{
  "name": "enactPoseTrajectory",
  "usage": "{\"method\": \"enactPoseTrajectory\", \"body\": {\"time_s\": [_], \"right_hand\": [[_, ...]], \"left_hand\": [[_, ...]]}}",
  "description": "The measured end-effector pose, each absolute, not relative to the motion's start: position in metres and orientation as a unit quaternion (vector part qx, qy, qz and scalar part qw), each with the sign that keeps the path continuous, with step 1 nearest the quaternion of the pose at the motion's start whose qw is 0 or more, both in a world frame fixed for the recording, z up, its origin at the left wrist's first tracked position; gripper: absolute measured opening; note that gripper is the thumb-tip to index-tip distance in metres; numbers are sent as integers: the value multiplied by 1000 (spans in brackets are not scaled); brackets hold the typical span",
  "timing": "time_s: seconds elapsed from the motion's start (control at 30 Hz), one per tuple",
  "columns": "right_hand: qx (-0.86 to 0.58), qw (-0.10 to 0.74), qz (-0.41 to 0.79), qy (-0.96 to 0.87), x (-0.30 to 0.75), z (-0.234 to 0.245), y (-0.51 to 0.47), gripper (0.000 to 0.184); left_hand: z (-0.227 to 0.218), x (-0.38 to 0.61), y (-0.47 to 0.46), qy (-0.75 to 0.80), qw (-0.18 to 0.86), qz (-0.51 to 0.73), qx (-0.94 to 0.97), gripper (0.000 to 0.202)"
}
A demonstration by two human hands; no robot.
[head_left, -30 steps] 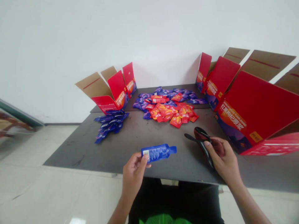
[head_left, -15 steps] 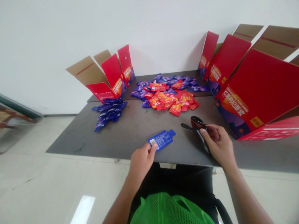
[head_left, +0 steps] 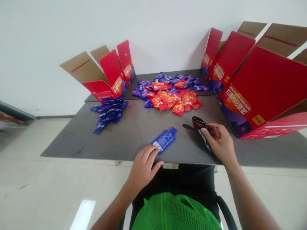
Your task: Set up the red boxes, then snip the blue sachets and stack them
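A blue sachet point(head_left: 164, 141) lies near the table's front edge with its printed side and barcode up. My left hand point(head_left: 145, 163) rests at its lower end, fingertips touching it, fingers stretched and thumb apart. To the right, my right hand point(head_left: 220, 140) is closed around a dark pouch point(head_left: 203, 138) with a reddish inside and a black loop or strap sticking out; its exact kind I cannot make out. Beyond the hands sits a heap of red sachets point(head_left: 178, 101) mixed with purple-blue sachets point(head_left: 140, 92). At the left is a stack of blue sachets point(head_left: 107, 113).
Open red cartons with raised flaps stand on both sides: a left carton point(head_left: 100, 91) with another behind it, and a large right carton point(head_left: 249, 105) with more behind. They sit on the grey table point(head_left: 136, 127) against a white wall point(head_left: 155, 32).
My left hand has loosened its pinch on the blue sachet and spread its fingers, with the sachet now flat on the table. My right hand still holds the dark pouch. The view has shifted slightly.
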State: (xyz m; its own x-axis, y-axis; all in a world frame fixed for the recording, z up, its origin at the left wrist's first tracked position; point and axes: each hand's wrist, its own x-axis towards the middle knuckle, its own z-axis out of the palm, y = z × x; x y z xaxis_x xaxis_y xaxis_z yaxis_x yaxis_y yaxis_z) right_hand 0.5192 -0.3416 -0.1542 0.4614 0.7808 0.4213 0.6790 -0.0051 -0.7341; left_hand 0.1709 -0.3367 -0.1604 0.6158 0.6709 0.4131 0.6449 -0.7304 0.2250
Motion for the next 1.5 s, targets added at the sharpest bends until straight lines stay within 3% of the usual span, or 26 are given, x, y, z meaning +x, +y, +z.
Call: {"method": "enactPoseTrajectory", "body": {"time_s": [0.13, 0.23, 0.4, 0.53, 0.67, 0.8, 0.9, 1.03, 1.17, 1.27, 1.4, 1.5], "right_hand": [[-676, 489, 49, -549, 493, -138, -338, 36], [-577, 474, 63, -662, 447, -121, -336, 26], [-414, 335, 82, -843, 390, -127, -318, 23], [-438, 302, 17, -847, 405, -138, -272, 27], [-471, 284, -27, -835, 421, -119, -249, 26], [-420, 334, 3, -844, 398, -110, -284, 27], [-361, 298, 37, -883, 385, -125, -303, 25], [-413, 290, 3, -863, 404, -141, -269, 26], [-456, 290, -52, -840, 419, -125, -242, 24], [-431, 332, -25, -839, 401, -116, -267, 26], [-363, 298, 35, -882, 382, -130, -297, 23], [-403, 288, 4, -869, 394, -139, -272, 23]], "left_hand": [[-161, 175, -347, 347, 12, 250, 904, 33], [-164, 179, -352, 337, 9, 259, 905, 32], [-170, 181, -357, 360, 16, 244, 900, 30], [-173, 180, -359, 360, 26, 255, 897, 39], [-175, 179, -358, 358, 35, 266, 895, 40], [-177, 180, -360, 364, 35, 264, 893, 38], [-177, 180, -362, 378, 40, 250, 891, 30], [-176, 180, -362, 371, 52, 264, 889, 40], [-175, 181, -361, 369, 56, 271, 887, 42], [-175, 182, -362, 372, 55, 271, 886, 41], [-175, 181, -363, 380, 60, 261, 885, 31], [-174, 181, -362, 373, 65, 271, 885, 39]]}}
